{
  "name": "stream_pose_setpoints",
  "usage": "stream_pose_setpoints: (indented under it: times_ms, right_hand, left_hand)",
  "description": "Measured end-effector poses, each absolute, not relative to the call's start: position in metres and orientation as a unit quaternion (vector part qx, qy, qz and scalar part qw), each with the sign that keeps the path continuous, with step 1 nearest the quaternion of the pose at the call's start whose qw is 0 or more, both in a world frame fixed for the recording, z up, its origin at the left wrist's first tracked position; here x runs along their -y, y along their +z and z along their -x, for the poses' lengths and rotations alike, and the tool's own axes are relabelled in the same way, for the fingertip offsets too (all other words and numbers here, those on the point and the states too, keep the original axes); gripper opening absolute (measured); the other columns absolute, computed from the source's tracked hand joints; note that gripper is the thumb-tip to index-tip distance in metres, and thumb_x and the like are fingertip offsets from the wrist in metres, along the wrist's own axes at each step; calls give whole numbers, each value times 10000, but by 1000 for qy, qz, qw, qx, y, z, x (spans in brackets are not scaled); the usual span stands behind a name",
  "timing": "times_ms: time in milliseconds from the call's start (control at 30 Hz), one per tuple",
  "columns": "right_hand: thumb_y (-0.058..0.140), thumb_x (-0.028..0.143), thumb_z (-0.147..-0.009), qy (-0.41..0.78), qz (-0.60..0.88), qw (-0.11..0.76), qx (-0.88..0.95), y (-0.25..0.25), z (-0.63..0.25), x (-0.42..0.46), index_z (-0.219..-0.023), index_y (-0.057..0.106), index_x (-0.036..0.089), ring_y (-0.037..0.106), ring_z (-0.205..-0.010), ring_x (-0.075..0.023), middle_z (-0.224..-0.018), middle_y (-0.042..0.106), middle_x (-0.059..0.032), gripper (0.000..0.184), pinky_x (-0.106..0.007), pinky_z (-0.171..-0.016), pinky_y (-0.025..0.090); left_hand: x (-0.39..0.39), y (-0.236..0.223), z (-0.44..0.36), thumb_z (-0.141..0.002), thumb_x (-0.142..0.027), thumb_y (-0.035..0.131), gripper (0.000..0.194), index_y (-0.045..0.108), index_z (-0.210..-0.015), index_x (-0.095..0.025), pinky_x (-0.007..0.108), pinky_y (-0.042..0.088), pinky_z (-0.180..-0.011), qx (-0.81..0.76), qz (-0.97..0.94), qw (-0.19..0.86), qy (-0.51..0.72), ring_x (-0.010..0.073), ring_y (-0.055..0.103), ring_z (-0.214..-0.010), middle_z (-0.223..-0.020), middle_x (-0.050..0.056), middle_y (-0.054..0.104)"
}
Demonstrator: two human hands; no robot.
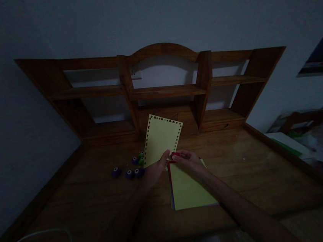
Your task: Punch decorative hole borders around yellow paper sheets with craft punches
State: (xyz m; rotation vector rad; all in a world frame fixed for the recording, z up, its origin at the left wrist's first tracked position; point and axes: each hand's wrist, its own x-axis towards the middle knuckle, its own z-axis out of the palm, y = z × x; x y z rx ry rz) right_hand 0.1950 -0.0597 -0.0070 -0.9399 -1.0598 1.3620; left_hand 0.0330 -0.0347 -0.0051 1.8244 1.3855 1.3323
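Observation:
My left hand (156, 169) grips the lower edge of a pale yellow sheet of paper (163, 138), thumb on top. Small shapes are punched along the sheet's left, top and right borders, and it is tilted up off the desk. My right hand (191, 160) is closed around a small red craft punch (175, 155) at the sheet's lower right corner. Whether the corner sits inside the punch's slot I cannot tell. Below my right hand lies a stack of coloured paper (191, 189), yellow on top. Several purple and green craft punches (130, 174) stand left of my left hand.
The wooden desk (101, 204) carries a shelf unit (164, 92) along its back, against the wall. A white cable (46, 232) loops at the lower left. On the right, past the desk's raised edge, are a chair (308, 119) and white and green items.

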Motion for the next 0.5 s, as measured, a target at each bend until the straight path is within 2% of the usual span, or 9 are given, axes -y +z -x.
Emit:
stream_pose_setpoints:
  times_ms: [200, 333, 500]
  right_hand:
    - [793, 341, -658, 567, 393, 563, 455, -4, -196, 61, -864, 720, 214, 661, -743, -153, -849, 732, -25, 253, -277, -723, 483]
    - [787, 359, -661, 553, 400, 571, 456, 2, -196, 63, -875, 719, 218, 664, -769, -169, -873, 734, -35, 265, -305, -750, 498]
    - [787, 356, -661, 548, 391, 579, 460, 4, -198, 63, -909, 713, 232, 668, -802, -166, -906, 735, -34, 287, -326, -808, 501]
  left_hand:
    - [37, 0, -32, -810, -494, 597, 437, 635, -1139, -207, 367, 189, -1174, -504, -674, 207, 499, 223, 466, -1281, -1165, 65, 670]
    - [38, -1, -30, -820, -512, 577, 404, 662, -1073, -209, 394, 177, -1175, -515, -670, 220, 487, 231, 485, -1263, -1125, 70, 686]
    - [39, -3, -30, -821, -519, 574, 436, 645, -1105, -196, 406, 182, -1172, -520, -664, 230, 485, 241, 491, -1257, -1149, 84, 673]
